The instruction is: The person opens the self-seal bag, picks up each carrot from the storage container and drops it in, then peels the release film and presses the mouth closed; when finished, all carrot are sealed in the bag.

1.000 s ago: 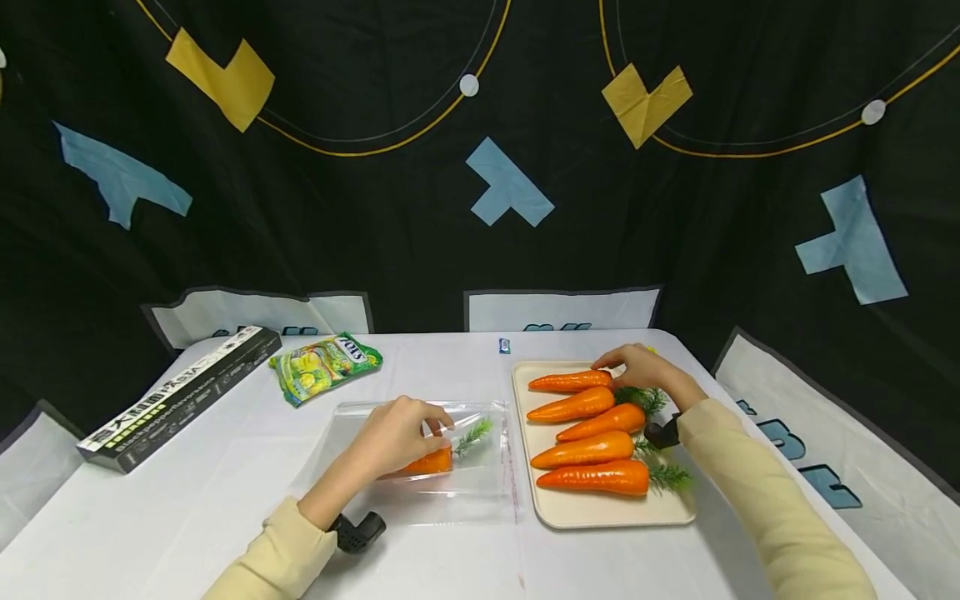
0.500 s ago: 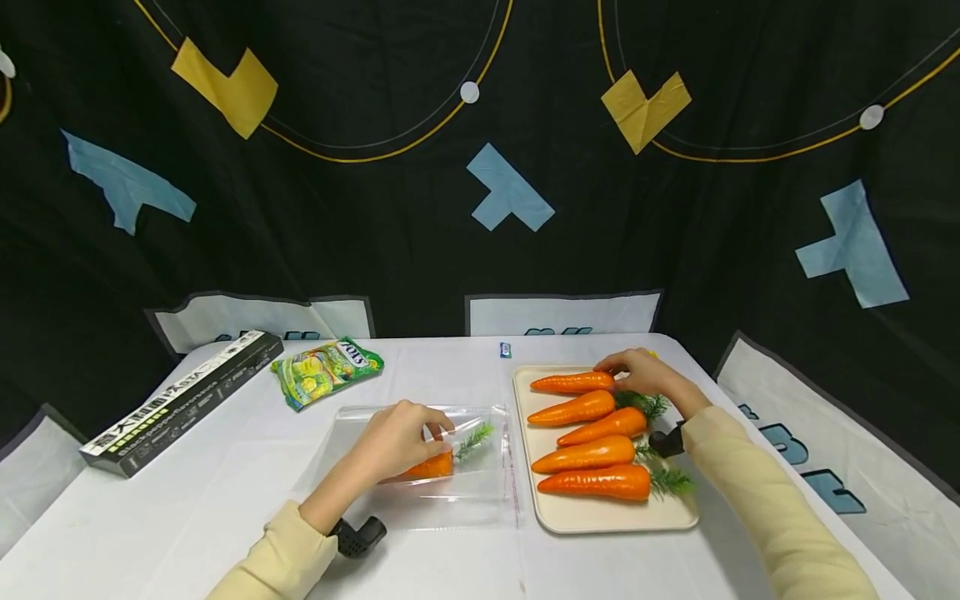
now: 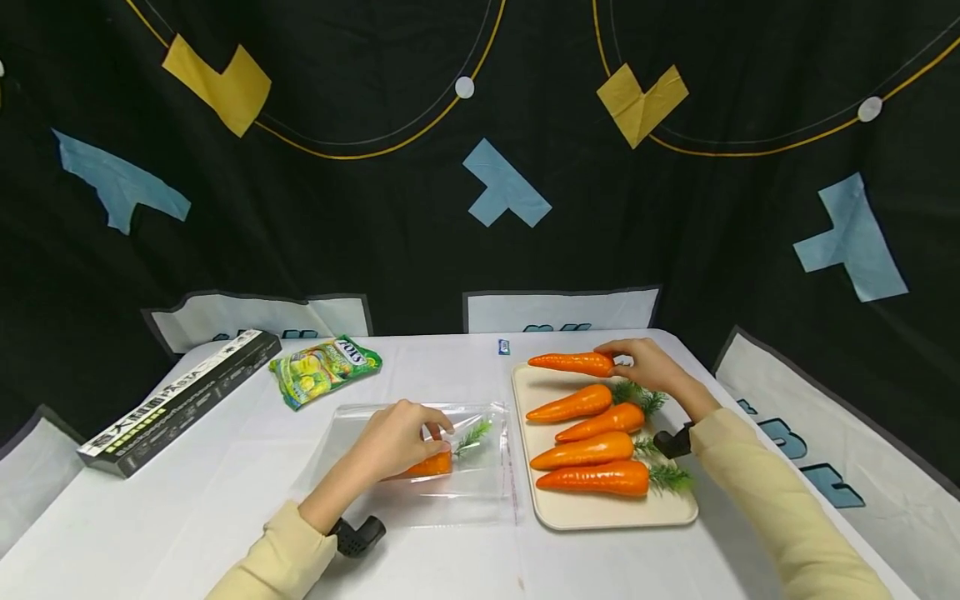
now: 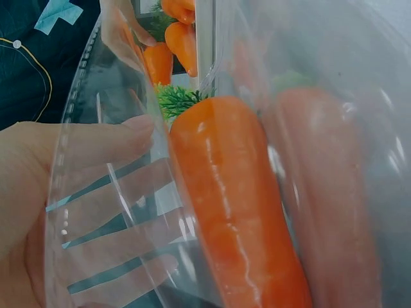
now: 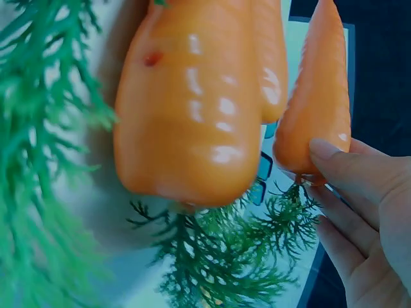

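Observation:
Over the far end of the tray (image 3: 551,517), my right hand (image 3: 641,367) grips an orange carrot (image 3: 573,362) at its thick leafy end. The thumb (image 5: 327,149) presses on that carrot in the right wrist view, its tip pointing away. Several more carrots (image 3: 592,479) with green tops lie side by side in the tray. My left hand (image 3: 397,437) holds the clear plastic bag (image 3: 472,487), its fingers seen through the film in the left wrist view. Inside the bag lies a carrot (image 4: 231,205), partly hidden by the left hand in the head view.
A long black box (image 3: 183,400) lies at the table's left. Beside it is a green snack packet (image 3: 326,369). A tiny blue-and-white packet (image 3: 504,347) lies near the back edge of the white table (image 3: 442,367). A black curtain (image 3: 405,242) hangs behind.
My right hand has raised the farthest carrot from the tray, moving it slightly up and away from the others. The left hand and the bag have stayed in place.

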Tool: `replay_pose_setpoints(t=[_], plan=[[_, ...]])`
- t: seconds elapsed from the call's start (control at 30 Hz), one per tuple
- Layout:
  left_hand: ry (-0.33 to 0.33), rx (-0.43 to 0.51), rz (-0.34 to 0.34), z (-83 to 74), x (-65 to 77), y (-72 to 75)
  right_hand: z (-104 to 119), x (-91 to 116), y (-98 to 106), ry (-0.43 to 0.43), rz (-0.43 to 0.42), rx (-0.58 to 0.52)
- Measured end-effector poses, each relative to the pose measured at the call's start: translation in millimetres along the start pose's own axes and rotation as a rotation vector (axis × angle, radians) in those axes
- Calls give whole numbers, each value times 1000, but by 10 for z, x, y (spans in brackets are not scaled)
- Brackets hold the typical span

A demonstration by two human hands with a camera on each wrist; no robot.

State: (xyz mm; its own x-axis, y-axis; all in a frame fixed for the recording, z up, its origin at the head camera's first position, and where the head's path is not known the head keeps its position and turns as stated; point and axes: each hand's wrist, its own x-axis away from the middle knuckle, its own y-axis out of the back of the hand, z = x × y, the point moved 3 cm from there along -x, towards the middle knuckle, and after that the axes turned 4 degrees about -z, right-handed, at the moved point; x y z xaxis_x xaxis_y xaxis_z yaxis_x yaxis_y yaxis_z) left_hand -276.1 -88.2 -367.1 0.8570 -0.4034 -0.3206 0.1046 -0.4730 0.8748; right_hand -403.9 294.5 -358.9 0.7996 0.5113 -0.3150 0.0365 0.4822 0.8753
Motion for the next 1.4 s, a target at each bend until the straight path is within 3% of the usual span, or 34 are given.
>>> replay_pose_setpoints(t=[0.27,0.7,1.1,1.4], plan=[[2,-4,-5,3,2,8,74,9,188,73,-72,77],[33,7,15,0,-4,34,317,71,495,171,-217,54],[36,3,-3,10,-16,48,602,277,419,184,-143,33],[18,2,-11,9,-16,79,855,420,252,171,-25,18]])
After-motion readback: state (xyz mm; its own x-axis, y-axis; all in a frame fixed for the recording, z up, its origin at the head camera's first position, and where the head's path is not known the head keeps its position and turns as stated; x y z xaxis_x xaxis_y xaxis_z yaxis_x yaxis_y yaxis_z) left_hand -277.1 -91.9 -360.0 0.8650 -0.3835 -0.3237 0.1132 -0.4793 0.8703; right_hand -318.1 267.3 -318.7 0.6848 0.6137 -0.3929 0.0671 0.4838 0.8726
